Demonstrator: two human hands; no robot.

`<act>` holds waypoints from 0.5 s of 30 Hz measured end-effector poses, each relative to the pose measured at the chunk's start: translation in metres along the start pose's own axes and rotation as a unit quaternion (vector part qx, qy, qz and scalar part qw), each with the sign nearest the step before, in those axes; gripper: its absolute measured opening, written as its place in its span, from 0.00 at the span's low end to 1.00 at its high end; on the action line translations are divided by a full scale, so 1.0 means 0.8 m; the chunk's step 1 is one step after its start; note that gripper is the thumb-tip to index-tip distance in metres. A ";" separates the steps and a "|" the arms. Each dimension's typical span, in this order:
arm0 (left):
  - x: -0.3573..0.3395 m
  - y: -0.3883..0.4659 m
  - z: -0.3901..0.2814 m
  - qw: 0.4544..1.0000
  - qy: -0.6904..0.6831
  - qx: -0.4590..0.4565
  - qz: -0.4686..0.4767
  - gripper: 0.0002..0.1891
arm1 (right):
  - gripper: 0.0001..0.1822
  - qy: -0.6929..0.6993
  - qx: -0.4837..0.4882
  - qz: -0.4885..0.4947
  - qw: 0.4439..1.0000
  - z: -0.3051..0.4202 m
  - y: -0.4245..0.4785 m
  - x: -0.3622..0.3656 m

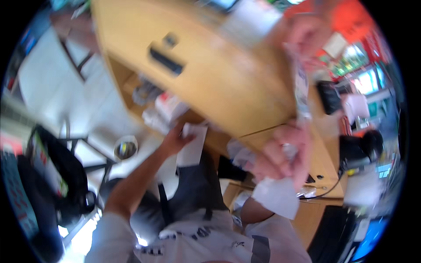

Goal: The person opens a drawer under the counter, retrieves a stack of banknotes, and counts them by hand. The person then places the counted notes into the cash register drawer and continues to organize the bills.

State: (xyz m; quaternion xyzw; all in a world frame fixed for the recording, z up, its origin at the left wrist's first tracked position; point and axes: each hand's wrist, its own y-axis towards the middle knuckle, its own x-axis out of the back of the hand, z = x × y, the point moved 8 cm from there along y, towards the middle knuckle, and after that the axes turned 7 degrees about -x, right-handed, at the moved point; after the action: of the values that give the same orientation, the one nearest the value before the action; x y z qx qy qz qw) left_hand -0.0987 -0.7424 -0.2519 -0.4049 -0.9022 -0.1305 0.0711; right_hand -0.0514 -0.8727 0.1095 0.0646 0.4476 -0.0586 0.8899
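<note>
My left hand (pixel 177 141) grips a white sheet of paper (pixel 193 146) above my dark trousers, beside the desk's open shelf. Over the desk edge, my right hand (pixel 284 154) is blurred, its fingers curled. A piece of white paper (pixel 278 197) hangs from it across the wrist. A crumpled, translucent plastic bag (pixel 239 151) lies against its left side. Just above its fingers is a narrow printed strip (pixel 301 87), too blurred to name. The strip's upper end meets another person's hand (pixel 304 37), which comes from the far side.
The wooden desk (pixel 213 75) has a dark slot fitting (pixel 166 60) in its top. White packets (pixel 164 110) lie in its shelf. A bin (pixel 125 148) stands on the floor, with a black bag (pixel 59 171) to the left. A black device (pixel 361 148) and cable are at right.
</note>
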 end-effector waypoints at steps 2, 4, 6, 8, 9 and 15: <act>0.006 -0.004 0.025 0.997 0.025 0.069 0.039 0.34 | 0.10 -0.022 0.023 0.074 0.997 -0.003 0.001 0.010; 0.039 -0.018 0.013 0.995 0.056 0.058 -0.054 0.36 | 0.08 -0.129 -0.017 0.175 0.976 -0.029 0.001 0.041; 0.037 -0.008 -0.032 0.999 0.040 0.027 -0.003 0.33 | 0.06 -0.352 -0.073 0.249 0.899 -0.068 -0.040 0.096; 0.069 -0.023 -0.009 0.995 0.075 0.031 -0.054 0.35 | 0.12 -0.485 -0.310 0.058 0.816 -0.148 -0.054 0.190; 0.085 -0.032 -0.002 0.992 0.096 0.035 -0.080 0.35 | 0.12 -0.513 -0.453 0.014 0.729 -0.191 -0.064 0.222; 0.103 -0.030 -0.012 0.993 0.095 0.018 -0.064 0.20 | 0.16 -0.629 -0.446 -0.134 0.623 -0.276 -0.174 0.383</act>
State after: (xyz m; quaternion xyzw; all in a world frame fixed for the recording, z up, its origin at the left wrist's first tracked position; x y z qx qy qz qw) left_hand -0.1711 -0.7021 -0.2274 -0.3304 -0.9178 -0.1561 0.1554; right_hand -0.0669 -0.9872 -0.2760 -0.4536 -0.2460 0.0035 0.8566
